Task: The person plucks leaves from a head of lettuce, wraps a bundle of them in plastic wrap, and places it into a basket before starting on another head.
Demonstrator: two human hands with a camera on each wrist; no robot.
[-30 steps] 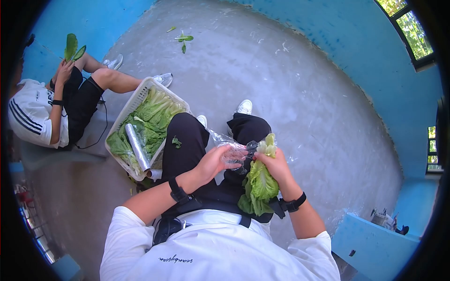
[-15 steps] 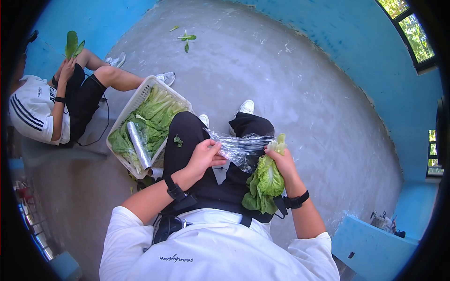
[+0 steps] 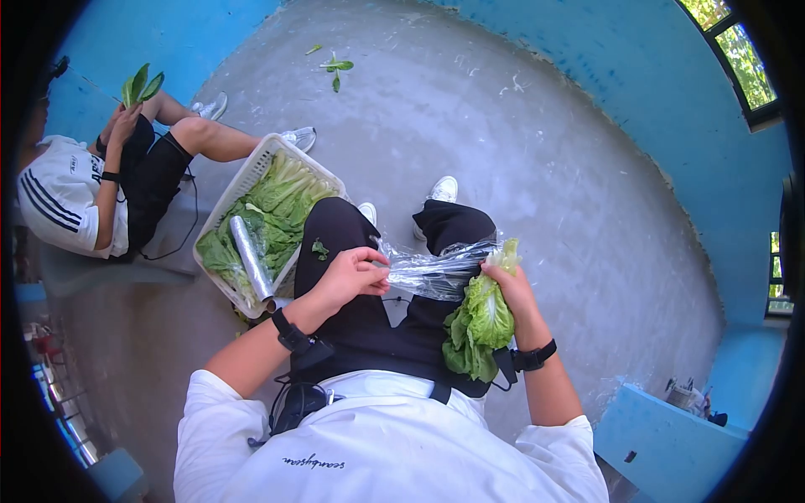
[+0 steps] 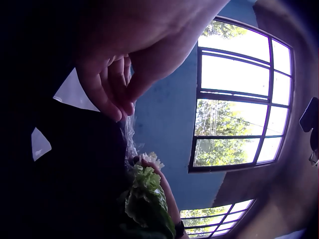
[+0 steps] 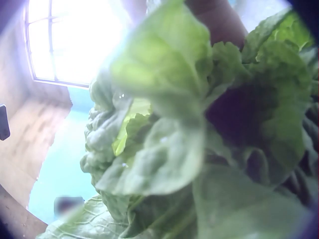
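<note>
My right hand (image 3: 515, 289) grips a head of leafy lettuce (image 3: 480, 323) near its pale stem end, leaves hanging down toward my lap. From there a strip of clear plastic film (image 3: 432, 273) stretches across above my thighs. Its other end is pinched between the thumb and fingertips of my left hand (image 3: 345, 277). In the left wrist view the film (image 4: 130, 137) runs from those fingertips toward the lettuce (image 4: 147, 196). Broad crinkled leaves (image 5: 164, 149) fill the right wrist view and hide most of the right hand.
Left of my knees stands a white plastic basket (image 3: 220, 201) of lettuce, a roll of film (image 3: 251, 256) lying on top. A leaf scrap (image 3: 319, 249) rests on my thigh. Another person (image 3: 80, 193) sits at left holding leaves (image 3: 138, 86). Loose leaves (image 3: 337, 67) lie on the floor.
The left hand has moved left, away from the lettuce, and the film that was bunched around it is now drawn out between both hands. The right hand, still holding the lettuce, has shifted slightly right.
</note>
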